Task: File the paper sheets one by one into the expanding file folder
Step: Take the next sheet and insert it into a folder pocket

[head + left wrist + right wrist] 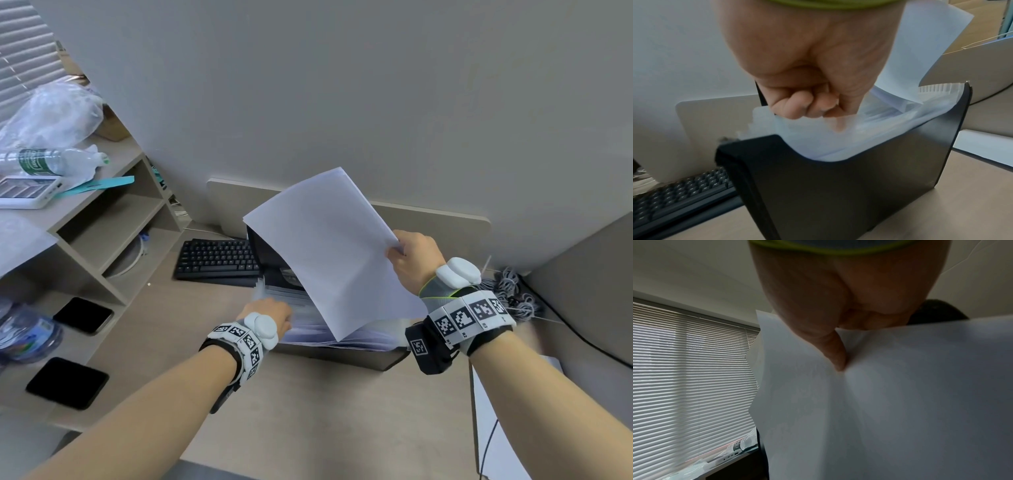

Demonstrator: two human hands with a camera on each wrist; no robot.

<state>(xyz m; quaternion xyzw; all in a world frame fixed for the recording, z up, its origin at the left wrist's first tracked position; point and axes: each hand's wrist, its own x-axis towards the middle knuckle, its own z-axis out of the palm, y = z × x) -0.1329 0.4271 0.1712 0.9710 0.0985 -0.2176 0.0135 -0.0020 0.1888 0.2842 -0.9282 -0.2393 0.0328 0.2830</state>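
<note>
A black expanding file folder [859, 186] stands open on the desk, its translucent dividers [890, 120] fanned out; in the head view the folder [342, 353] sits between my hands. My left hand [270, 313] grips the near dividers, fingers [803, 105] curled over their top edge. My right hand [406, 253] pinches the right edge of a white paper sheet [332, 253], held tilted above the folder with its lower corner at the dividers. In the right wrist view my thumb [835, 353] presses on the sheet [900, 402].
A black keyboard [217, 258] lies behind the folder on the left. More white paper [496, 428] lies on the desk at right. Two dark phones [84, 315] sit left, below a shelf unit [113, 219] with bottles. Cables [513, 284] bunch at the right.
</note>
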